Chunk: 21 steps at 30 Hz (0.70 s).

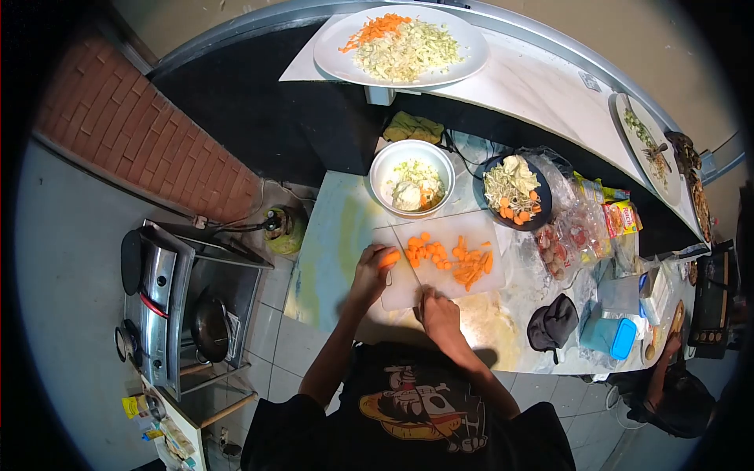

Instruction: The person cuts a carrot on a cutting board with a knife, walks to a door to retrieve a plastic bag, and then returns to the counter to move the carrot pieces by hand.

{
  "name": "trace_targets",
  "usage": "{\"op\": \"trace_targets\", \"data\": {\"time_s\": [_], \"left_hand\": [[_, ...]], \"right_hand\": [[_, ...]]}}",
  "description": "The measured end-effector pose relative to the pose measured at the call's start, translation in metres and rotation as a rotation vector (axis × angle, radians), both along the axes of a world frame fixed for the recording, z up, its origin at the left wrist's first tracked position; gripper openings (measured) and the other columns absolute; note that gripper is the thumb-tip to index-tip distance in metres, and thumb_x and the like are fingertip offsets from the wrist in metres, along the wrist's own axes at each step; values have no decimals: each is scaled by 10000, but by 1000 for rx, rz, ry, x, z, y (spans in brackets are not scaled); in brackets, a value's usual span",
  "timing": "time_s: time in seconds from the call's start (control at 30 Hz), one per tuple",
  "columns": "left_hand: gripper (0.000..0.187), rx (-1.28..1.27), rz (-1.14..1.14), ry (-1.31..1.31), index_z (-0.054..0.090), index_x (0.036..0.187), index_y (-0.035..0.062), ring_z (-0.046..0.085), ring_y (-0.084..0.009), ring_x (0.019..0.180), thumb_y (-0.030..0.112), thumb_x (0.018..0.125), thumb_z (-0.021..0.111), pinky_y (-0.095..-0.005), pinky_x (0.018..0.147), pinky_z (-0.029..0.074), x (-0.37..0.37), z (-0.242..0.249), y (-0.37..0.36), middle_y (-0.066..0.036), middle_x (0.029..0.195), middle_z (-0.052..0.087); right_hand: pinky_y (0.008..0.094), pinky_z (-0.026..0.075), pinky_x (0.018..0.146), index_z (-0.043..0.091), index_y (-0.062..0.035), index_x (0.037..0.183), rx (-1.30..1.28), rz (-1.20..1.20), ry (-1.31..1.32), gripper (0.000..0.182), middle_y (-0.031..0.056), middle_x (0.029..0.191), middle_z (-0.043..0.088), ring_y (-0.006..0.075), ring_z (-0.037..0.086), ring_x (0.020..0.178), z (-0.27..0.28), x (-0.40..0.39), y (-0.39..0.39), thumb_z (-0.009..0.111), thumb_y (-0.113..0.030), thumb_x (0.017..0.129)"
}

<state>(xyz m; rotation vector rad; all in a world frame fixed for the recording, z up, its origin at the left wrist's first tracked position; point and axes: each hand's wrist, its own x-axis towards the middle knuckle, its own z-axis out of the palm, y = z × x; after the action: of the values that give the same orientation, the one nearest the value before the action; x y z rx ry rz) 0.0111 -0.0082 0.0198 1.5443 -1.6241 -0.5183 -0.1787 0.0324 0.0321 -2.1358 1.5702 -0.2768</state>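
My left hand point(372, 271) is closed around a piece of carrot point(389, 258) at the left side of the white cutting board point(402, 289). In my right hand point(440, 314), near the board's front edge, is the handle of a knife point(408, 264), its blade pointing away over the board, close to the carrot piece. Cut carrot chunks point(428, 250) lie just right of the blade. Farther right on the board is a pile of carrot sticks point(471, 267).
Behind the board stand a metal bowl point(378, 195) and a black plate of vegetables point(514, 192). A black cap point(553, 323), plastic bags point(559, 247) and a blue-lidded container point(623, 339) are to the right. Another person point(679, 396) is at the far right; a stove point(163, 306) stands left.
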Motion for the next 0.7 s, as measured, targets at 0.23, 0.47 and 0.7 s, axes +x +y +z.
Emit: {"op": "trace_targets", "data": {"time_s": [0.23,0.47,0.7], "left_hand": [[302,16,-35,-25,657,1064,33,579,-318,977,-5,765,672,-386,859,486,-9,0,4,-142,1080,588],[244,-22,-52,12,666,1056,28,589,-305,945,7,816,632,-376,844,490,-7,4,8,-138,1019,640],[219,-91,-56,0,676,1032,31,611,-292,932,11,817,637,-369,824,501,-6,-9,5,-127,1019,656]], "right_hand": [[453,520,660,541,9,1003,7,-8,-54,227,213,821,624,379,637,763,14,-2,-6,580,-131,828],[467,511,650,528,-2,1028,17,-24,-122,247,225,827,615,386,623,761,21,5,-4,585,-153,841],[464,518,562,509,45,976,-17,-17,-61,266,223,708,618,397,633,638,11,7,2,578,-179,849]]}}
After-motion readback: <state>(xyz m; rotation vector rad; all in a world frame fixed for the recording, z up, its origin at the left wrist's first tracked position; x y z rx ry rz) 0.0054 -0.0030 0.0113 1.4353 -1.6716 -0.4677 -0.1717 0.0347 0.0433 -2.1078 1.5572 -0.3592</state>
